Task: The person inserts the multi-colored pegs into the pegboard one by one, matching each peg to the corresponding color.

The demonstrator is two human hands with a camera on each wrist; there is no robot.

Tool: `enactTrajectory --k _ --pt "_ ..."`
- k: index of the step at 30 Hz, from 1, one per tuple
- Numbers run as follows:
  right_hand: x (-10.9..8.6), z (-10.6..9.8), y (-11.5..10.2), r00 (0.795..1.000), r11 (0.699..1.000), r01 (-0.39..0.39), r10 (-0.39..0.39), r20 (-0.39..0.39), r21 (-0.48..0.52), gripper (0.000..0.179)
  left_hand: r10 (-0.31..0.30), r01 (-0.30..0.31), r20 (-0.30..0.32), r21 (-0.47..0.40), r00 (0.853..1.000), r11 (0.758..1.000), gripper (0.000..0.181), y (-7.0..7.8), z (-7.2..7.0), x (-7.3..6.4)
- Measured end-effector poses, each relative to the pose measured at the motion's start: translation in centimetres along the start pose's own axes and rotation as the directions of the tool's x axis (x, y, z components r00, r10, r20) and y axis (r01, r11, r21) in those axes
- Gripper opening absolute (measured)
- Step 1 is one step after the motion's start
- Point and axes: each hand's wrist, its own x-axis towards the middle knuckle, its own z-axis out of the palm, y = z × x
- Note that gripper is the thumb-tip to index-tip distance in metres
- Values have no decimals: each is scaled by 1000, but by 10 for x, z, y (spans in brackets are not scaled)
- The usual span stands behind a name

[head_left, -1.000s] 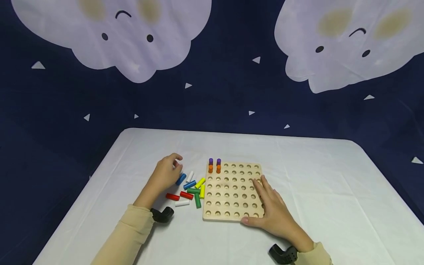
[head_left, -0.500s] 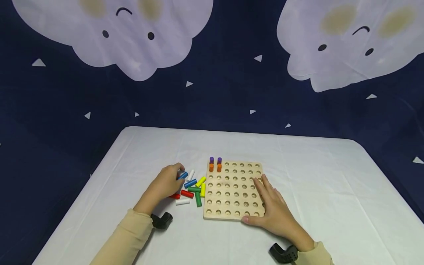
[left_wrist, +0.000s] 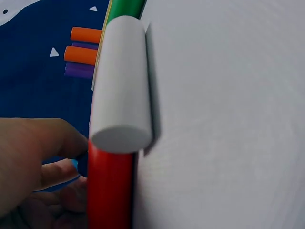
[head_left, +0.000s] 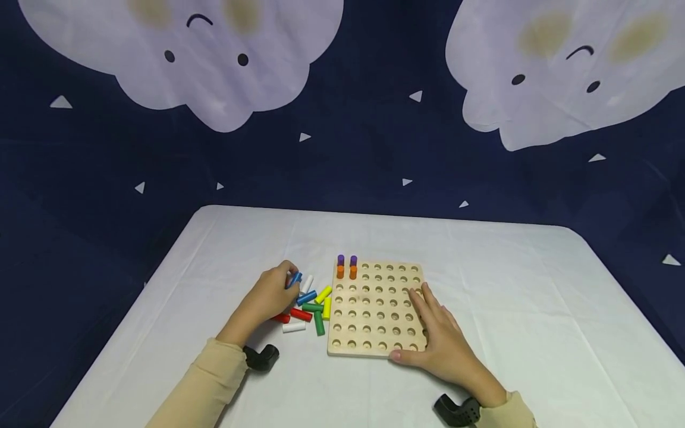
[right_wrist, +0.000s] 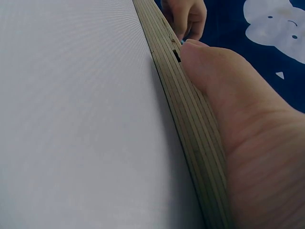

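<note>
My left hand [head_left: 266,295] pinches a blue peg [head_left: 295,279] between thumb and fingers, at the far left of a loose peg pile. In the left wrist view a white peg [left_wrist: 121,86] and a red peg [left_wrist: 110,191] lie close beside that hand. A square wooden pegboard [head_left: 373,308] with rows of holes lies right of the pile. Two purple pegs [head_left: 341,260] and two orange pegs [head_left: 353,272] stand in its far left corner. Across the board's right side rests my right hand [head_left: 448,348], fingers spread, its thumb [right_wrist: 205,62] against the near edge.
Between left hand and board lie another blue peg [head_left: 307,298], yellow pegs [head_left: 327,309], green pegs [head_left: 319,324] and a second white peg [head_left: 307,283]. A white cloth [head_left: 508,285] covers the table. Behind it hangs a dark blue backdrop [head_left: 353,166] with clouds.
My left hand has come down onto the pile and taken hold of the blue peg, which is now tilted up a little. My right hand stays on the board.
</note>
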Motion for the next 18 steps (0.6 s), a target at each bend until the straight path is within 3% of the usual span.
enactTrajectory --k 7,11,18 --pt "-1 1 0 1000 1000 -1 1 0 -4 124 18 -27 -100 -89 995 996 27 8 1 -2" --pt "-1 1 0 1000 1000 2 -2 -7 -5 124 29 -45 -113 -142 993 989 26 18 5 -2" --pt "-1 1 -1 1000 1000 7 -7 -16 -6 122 91 -109 -118 -154 989 982 26 37 14 -2"
